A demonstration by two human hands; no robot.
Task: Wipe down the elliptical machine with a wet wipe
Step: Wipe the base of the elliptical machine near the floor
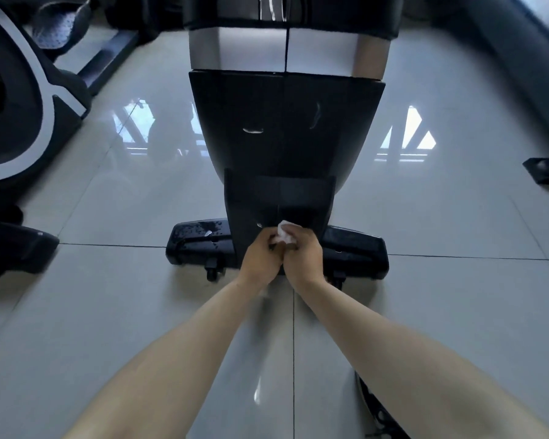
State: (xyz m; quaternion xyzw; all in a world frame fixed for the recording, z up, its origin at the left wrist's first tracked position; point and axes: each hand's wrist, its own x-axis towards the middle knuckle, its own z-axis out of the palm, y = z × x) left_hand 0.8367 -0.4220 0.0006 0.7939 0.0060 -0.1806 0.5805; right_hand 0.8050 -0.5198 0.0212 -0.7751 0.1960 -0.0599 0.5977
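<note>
**Two hands, one wipe, at the foot of the machine**

Two bare hands of mine meet low in front of the black plastic shroud of the elliptical machine [282, 128]. My left hand [262, 256] and my right hand [303, 258] press knuckle to knuckle, fingers curled inward, and together they pinch one small crumpled white wet wipe [284, 236]. The wipe pokes up between the fingertips and sits against the lower edge of the shroud, just above the one black glossy base bar [355, 251] that crosses the floor.

Both forearms reach forward and converge, wrists nearly touching, so the arms form a narrow V pointing at the base.

The left half of the base bar carries scattered water droplets; the right half looks drier. Two small pale smears show higher on the shroud, and a white band wraps the machine above the black part. I count one small dark caster [212, 271] under the bar's left side; a second fitting under the right is partly hidden by my wrist.

One other black and white exercise machine [19, 122] stands well apart at the left. The pale glossy tiled floor [108, 312] lies open on both sides of the base bar. A dark rounded object [377, 410] sits beside my right forearm, near the bottom edge.
</note>
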